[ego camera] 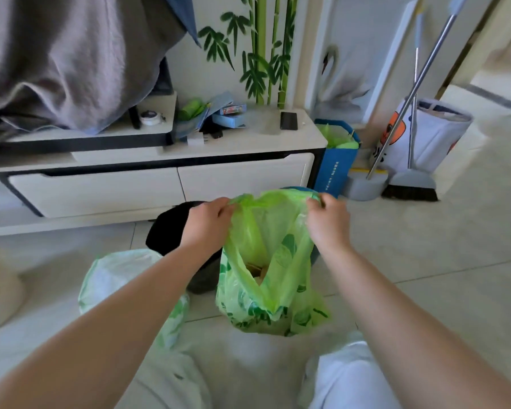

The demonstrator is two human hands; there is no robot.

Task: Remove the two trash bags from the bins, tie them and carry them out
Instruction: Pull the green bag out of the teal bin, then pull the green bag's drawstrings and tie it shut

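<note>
Black bin (perhaps tilted) behind bag

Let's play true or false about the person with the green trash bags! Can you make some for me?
1. The left hand and right hand both grip the green bag at its top. True.
2. The green bag is tied shut. False: its mouth is open.
3. A paler bag lies on the floor beside the left arm. True.
4. The broom lies flat on the floor. False: it stands upright near the wall.
</note>
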